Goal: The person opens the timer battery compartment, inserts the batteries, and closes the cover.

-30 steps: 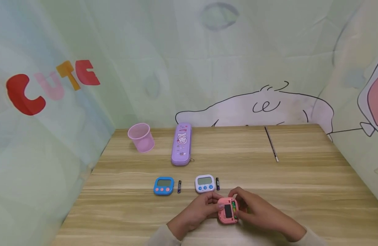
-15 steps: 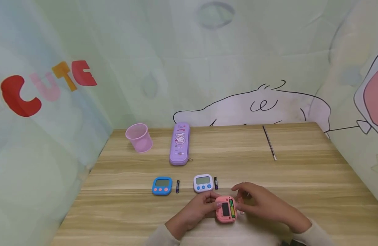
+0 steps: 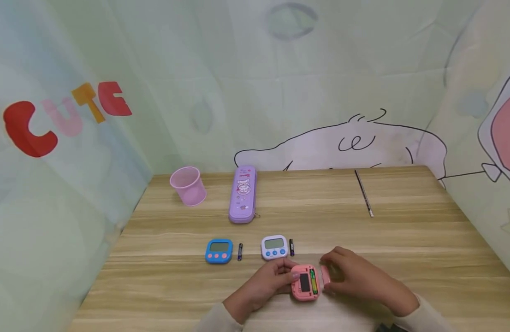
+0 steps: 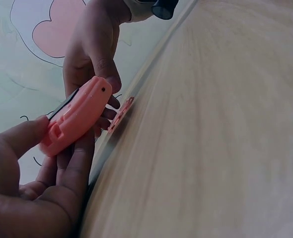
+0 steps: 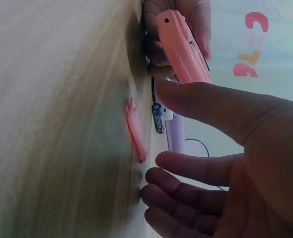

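My left hand (image 3: 264,287) holds a pink digital timer (image 3: 299,294), its back turned up, between thumb and fingers. A green battery (image 3: 314,282) sits in the uncovered slot on the timer's right side. Just right of it, the pink battery cover (image 3: 325,275) lies on the table. My right hand (image 3: 358,279) is over this cover, thumb and index finger spread toward its two ends. In the right wrist view the cover (image 5: 136,130) rests on the wood just beyond the parted fingertips. The left wrist view shows the timer (image 4: 79,119) tilted above the tabletop.
A white timer (image 3: 274,247) and a blue timer (image 3: 219,251) lie farther back, each with a dark battery (image 3: 291,247) beside it. Behind them are a purple pencil case (image 3: 242,196) and a pink cup (image 3: 189,186). A pencil (image 3: 364,193) lies at the back right.
My right hand has drawn away from the timer to the right, and its thumb and index finger have spread. The battery in the slot and the loose cover now show more fully.
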A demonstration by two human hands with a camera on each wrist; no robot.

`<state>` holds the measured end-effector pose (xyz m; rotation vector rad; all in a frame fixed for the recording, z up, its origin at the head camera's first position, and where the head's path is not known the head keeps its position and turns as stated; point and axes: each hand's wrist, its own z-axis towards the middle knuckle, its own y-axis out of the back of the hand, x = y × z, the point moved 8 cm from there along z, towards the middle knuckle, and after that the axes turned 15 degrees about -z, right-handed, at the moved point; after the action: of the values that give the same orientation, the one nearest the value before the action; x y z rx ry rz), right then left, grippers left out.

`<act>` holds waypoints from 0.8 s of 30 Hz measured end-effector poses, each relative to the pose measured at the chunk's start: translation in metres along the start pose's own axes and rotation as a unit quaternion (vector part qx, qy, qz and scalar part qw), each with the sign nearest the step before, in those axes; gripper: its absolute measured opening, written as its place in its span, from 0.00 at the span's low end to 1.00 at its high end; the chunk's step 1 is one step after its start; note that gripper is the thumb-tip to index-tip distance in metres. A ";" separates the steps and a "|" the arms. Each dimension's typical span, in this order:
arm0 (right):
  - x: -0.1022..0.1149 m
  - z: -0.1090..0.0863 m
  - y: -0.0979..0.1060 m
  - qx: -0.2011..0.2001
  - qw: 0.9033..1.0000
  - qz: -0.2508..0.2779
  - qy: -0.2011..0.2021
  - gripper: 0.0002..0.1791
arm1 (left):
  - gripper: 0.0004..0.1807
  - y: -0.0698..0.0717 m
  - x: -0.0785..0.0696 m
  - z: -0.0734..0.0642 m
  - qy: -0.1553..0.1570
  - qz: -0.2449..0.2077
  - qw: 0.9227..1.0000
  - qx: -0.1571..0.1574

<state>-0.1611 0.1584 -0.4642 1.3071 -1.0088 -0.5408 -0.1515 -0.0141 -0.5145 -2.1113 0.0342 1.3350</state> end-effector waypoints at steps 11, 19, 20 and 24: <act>0.006 -0.002 -0.001 -0.015 0.999 -0.045 0.024 0.24 | 0.14 0.001 0.001 0.000 -0.005 -0.005 1.000 0.005; 0.010 -0.002 0.001 -0.036 0.997 -0.059 0.029 0.21 | 0.14 0.002 0.001 0.000 -0.002 -0.003 1.000 0.004; 0.010 -0.002 0.001 -0.037 0.997 -0.056 0.030 0.21 | 0.14 0.002 0.001 0.001 -0.002 -0.003 1.000 0.003; 0.008 -0.002 -0.002 -0.031 0.999 -0.028 0.025 0.21 | 0.14 0.002 0.001 0.001 -0.001 -0.001 1.000 0.002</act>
<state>-0.1551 0.1527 -0.4634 1.2899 -0.9100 -0.5755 -0.1525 -0.0149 -0.5165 -2.1060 0.0339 1.3357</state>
